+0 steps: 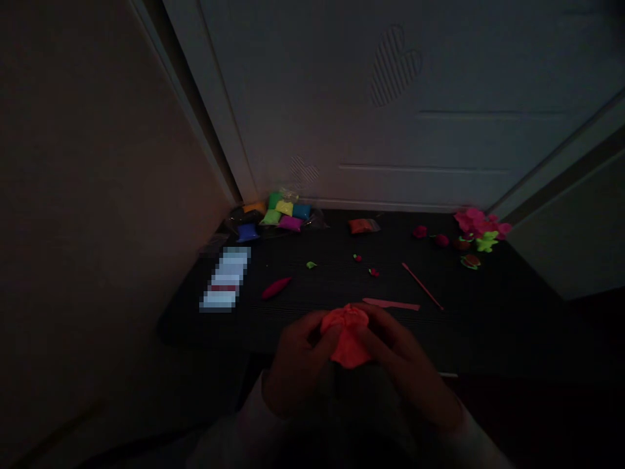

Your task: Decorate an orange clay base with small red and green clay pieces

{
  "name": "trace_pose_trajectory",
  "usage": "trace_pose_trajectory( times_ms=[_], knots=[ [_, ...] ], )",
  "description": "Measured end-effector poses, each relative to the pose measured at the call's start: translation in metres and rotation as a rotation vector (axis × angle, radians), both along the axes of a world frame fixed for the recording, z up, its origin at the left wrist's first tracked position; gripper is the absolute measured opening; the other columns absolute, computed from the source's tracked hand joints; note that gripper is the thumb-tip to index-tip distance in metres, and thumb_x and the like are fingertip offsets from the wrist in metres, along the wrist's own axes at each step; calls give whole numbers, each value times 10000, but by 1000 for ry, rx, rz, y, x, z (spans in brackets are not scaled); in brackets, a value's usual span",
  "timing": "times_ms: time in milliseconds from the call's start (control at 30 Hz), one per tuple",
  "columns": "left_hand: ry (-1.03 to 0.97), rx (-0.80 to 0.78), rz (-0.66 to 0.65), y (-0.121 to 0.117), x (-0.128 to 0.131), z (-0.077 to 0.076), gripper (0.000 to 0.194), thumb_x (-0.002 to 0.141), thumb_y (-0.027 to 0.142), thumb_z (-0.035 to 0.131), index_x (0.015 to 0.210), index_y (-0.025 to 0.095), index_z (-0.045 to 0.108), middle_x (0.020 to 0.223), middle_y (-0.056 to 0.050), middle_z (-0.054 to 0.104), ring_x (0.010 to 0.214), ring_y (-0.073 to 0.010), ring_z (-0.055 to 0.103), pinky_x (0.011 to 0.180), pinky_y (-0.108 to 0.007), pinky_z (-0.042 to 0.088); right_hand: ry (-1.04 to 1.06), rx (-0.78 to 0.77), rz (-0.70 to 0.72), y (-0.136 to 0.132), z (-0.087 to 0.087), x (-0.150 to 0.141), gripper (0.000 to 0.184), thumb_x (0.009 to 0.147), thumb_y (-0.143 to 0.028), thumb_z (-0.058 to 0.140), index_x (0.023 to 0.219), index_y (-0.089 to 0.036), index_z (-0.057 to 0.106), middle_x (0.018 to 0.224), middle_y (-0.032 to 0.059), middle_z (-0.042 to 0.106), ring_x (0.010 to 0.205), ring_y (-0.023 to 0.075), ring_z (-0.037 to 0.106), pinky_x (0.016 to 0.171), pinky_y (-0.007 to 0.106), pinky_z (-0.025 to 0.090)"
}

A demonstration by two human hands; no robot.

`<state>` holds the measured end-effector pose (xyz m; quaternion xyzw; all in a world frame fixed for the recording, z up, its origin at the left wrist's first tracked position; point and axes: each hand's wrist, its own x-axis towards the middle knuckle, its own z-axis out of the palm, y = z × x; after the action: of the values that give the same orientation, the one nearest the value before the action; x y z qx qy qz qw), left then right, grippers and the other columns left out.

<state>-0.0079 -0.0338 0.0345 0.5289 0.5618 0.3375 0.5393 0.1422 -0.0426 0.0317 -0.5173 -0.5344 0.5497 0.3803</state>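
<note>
A flattened, fan-shaped piece of orange-pink modelling clay (349, 342) is held up near the table's front edge, its upper rim ruffled. My left hand (300, 352) is closed on its left side, thumb across the front. On the right side my right hand (403, 361) grips it, thumb pressed near the middle; the fingers behind are partly hidden. Just beyond the hands lie a flat pink modelling knife (390, 304) and a thin pink stick tool (422, 286). To the left rests a dark pink, pointed piece of clay (277, 288).
Bagged coloured clay (284, 208) is heaped at the back left, near a blurred-out bright rectangle (225, 279). An orange clay packet (362, 225) lies at the back. Small red-and-green pieces (374, 272) and a green bit (311, 265) sit mid-table; pink clay shapes (481, 225) stand back right.
</note>
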Motion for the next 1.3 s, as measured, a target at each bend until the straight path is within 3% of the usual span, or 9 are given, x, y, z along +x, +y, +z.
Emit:
trace_pose_trajectory(
  times_ms=[167,300,467,600,767,900,1133,1300],
  knots=[
    [-137,-73,-12,2,1,0,238,775,360,505,854,177,634,768,0,645,713,-159,568,612,-229,424,47,-12,-123,-4,-5,-8,270,803,-430,484,885,-186,567,800,14,620,710,136,574,615,236,462],
    [-146,-114,-9,3,3,-1,232,746,367,536,727,151,619,698,2,614,654,-144,537,574,-224,400,145,-36,-197,-9,-7,-16,249,791,-427,507,821,-183,552,706,-1,590,616,120,545,533,218,436],
    [-316,-162,38,3,7,-9,211,735,361,565,757,155,606,649,25,558,606,-111,495,544,-210,384,251,-73,-234,-6,-9,-19,222,782,-409,528,835,-198,571,746,-7,612,684,135,571,593,228,445],
    [-446,-95,105,6,11,-14,197,769,336,540,858,173,604,767,16,605,733,-126,542,663,-221,426,337,-63,-240,-3,-17,-21,218,774,-365,555,950,-240,524,846,-17,611,795,135,579,681,242,456],
    [-332,-67,88,7,10,-7,217,763,337,538,873,171,624,845,-13,646,815,-170,571,719,-258,440,28,137,-246,-1,-20,-12,321,785,-342,541,1086,-266,461,993,11,571,892,145,550,754,274,444],
    [-265,-91,46,5,9,-3,191,731,303,573,850,169,638,801,-5,647,786,-167,572,688,-245,437,-253,299,-185,3,-15,-2,190,798,-350,516,939,-229,559,855,17,595,772,144,556,682,269,442],
    [-606,-149,191,2,17,-12,191,740,306,583,879,176,598,849,-17,642,798,-162,585,728,-266,441,-34,209,-307,1,-21,-10,261,756,-345,582,994,-254,527,826,-2,595,724,137,576,632,263,476],
    [-704,-160,269,2,18,-8,99,707,231,595,783,176,627,774,0,645,751,-140,586,703,-241,443,-51,306,-316,-3,-16,-7,197,747,-284,601,940,-265,563,847,-8,615,743,124,588,645,243,483]
  ],
)
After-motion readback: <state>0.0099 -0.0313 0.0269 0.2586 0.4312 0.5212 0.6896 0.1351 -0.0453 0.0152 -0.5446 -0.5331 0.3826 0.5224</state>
